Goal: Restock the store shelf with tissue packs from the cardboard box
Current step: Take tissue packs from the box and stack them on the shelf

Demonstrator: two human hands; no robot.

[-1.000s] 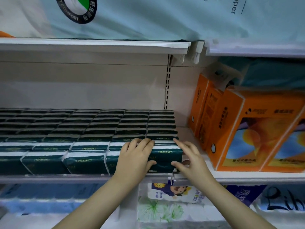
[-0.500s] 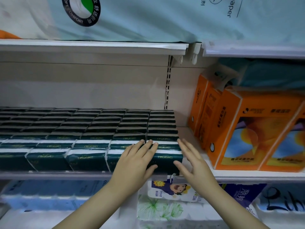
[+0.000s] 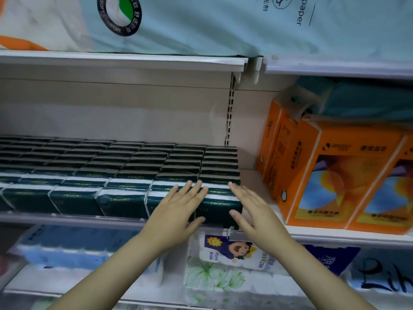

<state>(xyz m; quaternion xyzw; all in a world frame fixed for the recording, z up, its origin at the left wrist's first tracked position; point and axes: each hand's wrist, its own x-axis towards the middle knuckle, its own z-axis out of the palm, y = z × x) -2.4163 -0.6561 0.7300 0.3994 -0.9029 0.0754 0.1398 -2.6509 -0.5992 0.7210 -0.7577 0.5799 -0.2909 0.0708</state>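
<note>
**Q:** What are the hands doing?
**A:** Both are flat, with straight fingers, and hold nothing. The left hand (image 3: pixel 176 211) lies over the front row of stock, its fingers across the pack tops and its thumb at the front face. The right hand (image 3: pixel 252 209) is just to its right, fingers pointing into the shelf.

**Q:** Where is the tissue pack?
**A:** A dark green tissue pack (image 3: pixel 220 210) sits at the right end of the front row, at the lip of the shelf (image 3: pixel 67 217). Its long side runs left to right along that lip. The left hand covers its left end. The right hand is at its right end, but I cannot tell whether it touches.

**Q:** And around it?
**A:** More green packs (image 3: pixel 111 166) fill the rows behind it and to its left. Orange boxes (image 3: pixel 330 182) stand to the right, with bare shelf between. The cardboard box is out of view.

**Q:** What does the next move turn on?
**A:** Probably squaring the pack. It lies straight ahead between two equally near hands, so a push would go backward, across its long side.
</note>
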